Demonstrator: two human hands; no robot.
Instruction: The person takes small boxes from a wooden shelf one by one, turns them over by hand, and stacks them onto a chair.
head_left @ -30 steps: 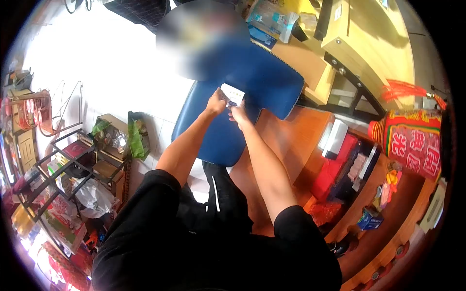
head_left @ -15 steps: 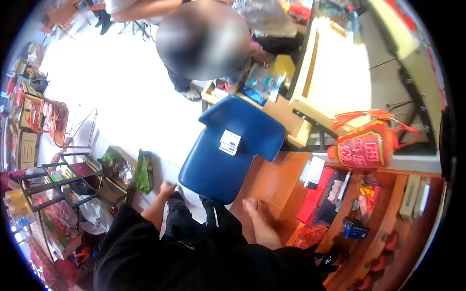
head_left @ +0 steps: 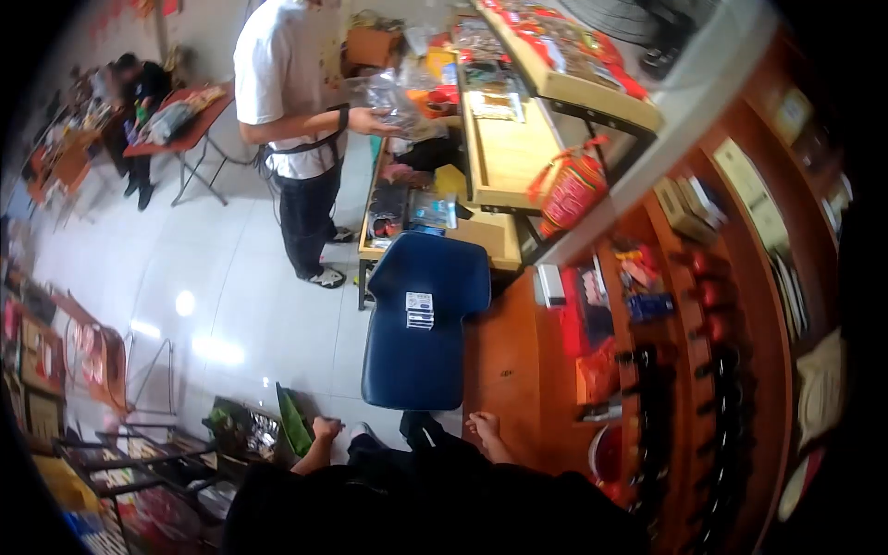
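Observation:
A blue padded chair (head_left: 416, 361) stands in front of me. On its seat lies a small stack of white boxes (head_left: 420, 310) with blue marks; the print is too small to read. My left hand (head_left: 326, 428) hangs low to the left of the chair, fingers curled in, with nothing visible in it. To the right, my right hand (head_left: 483, 427) is near the chair's lower corner and the brown wooden surface (head_left: 504, 361). Its fingers are curled too, and no object shows in them. Neither hand touches the boxes.
A person in a white shirt (head_left: 264, 69) stands beyond the chair, holding a clear plastic bag (head_left: 393, 106) by the wooden display shelf (head_left: 504, 162). Wooden shelves (head_left: 680, 277) line the right. A black rack (head_left: 139, 453) and a green bag (head_left: 294, 421) are at lower left.
My view has tilted up and turned, showing more of the room and the standing person. The chair with the boxes sits lower relative to the shelf; both hands stay low at my sides.

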